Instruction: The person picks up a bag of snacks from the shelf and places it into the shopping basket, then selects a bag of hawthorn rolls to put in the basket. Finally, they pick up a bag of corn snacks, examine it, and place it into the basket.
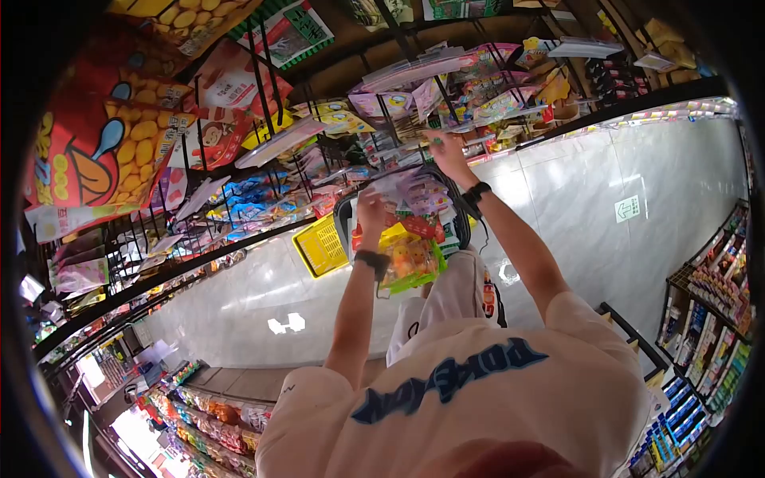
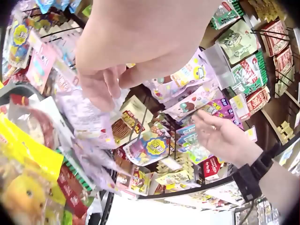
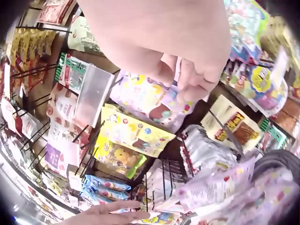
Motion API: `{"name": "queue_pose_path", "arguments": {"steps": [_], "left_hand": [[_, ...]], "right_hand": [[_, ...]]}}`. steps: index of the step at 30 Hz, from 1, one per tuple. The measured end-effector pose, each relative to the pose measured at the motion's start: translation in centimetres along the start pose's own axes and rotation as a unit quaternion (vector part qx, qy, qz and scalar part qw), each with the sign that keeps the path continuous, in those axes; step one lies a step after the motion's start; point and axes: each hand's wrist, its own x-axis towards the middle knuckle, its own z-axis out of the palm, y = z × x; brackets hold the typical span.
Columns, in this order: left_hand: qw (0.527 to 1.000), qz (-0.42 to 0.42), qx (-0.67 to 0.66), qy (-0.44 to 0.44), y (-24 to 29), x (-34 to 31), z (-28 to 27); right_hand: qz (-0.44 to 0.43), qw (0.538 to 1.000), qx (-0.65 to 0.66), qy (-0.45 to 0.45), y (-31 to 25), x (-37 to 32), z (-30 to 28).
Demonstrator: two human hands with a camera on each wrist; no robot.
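My left hand [image 1: 370, 211] is over the dark shopping basket [image 1: 344, 231], its fingers extended beside purple candy bags [image 2: 86, 117] heaped there. In the left wrist view its fingertips overlap the top of these bags. My right hand [image 1: 450, 158] reaches to the rack, fingers loosely bent and their tips right at a hanging lilac candy bag [image 3: 154, 98]. The left wrist view shows this right hand [image 2: 227, 140] from the palm side, with no bag clasped in it. A yellow-and-green bag [image 1: 408, 255] lies nearest me in the basket.
Hook racks carry snack bags, with a large red bag [image 1: 119, 151] at the left and a yellow bag [image 3: 136, 131] under the lilac one. A yellow basket [image 1: 319, 245] stands on the floor [image 1: 558, 207] beside the dark one. Stocked shelves [image 1: 709, 295] line the right.
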Motion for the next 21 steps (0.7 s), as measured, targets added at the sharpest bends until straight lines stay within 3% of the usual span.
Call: {"name": "queue_pose_path", "arguments": {"steps": [3,5,9,11,13,14,15,16,17,18,19,21], "left_hand": [[0.996,0.054,-0.062,0.036,0.5,3.5,0.7],[0.998,0.002,-0.065,-0.002,1.5,4.5,0.8],[0.983,-0.078,-0.158,-0.044,0.1,4.4,1.5],[0.990,-0.042,-0.130,-0.045,2.0,2.2,0.2],[0.969,-0.101,-0.226,-0.007,7.3,-1.3,-1.7],[0.999,-0.017,-0.022,-0.041,8.3,-2.1,-3.0],[0.979,-0.006,-0.203,-0.033,3.8,-3.0,-2.5],[0.975,-0.003,-0.219,-0.018,-0.6,-3.6,-2.2],[0.975,-0.058,-0.215,-0.012,0.7,-5.4,-3.2],[0.931,-0.047,-0.356,-0.060,0.9,-6.8,-4.1],[0.909,-0.202,-0.356,-0.077,4.1,-8.6,-5.9],[0.888,-0.211,-0.395,-0.106,2.4,-10.5,-7.1]], "right_hand": [[-0.113,0.982,-0.110,0.100,-1.4,3.1,2.2],[-0.075,0.995,-0.023,0.060,-1.6,4.5,3.0],[-0.052,0.993,0.005,0.109,-1.5,7.2,4.9],[-0.036,0.989,0.002,0.142,-1.2,8.4,5.3],[-0.026,0.990,0.006,0.136,-1.1,9.2,5.1],[-0.068,0.985,0.031,0.153,0.4,9.5,5.4],[-0.115,0.977,0.056,0.173,2.1,10.3,5.6],[-0.093,0.984,0.055,0.139,2.2,10.5,4.8],[-0.074,0.990,0.054,0.106,2.2,10.2,4.2],[-0.114,0.987,0.054,0.100,2.6,10.4,4.0],[-0.091,0.988,0.074,0.100,3.7,10.5,4.6],[-0.097,0.991,0.035,0.090,5.4,10.8,5.3]]}}
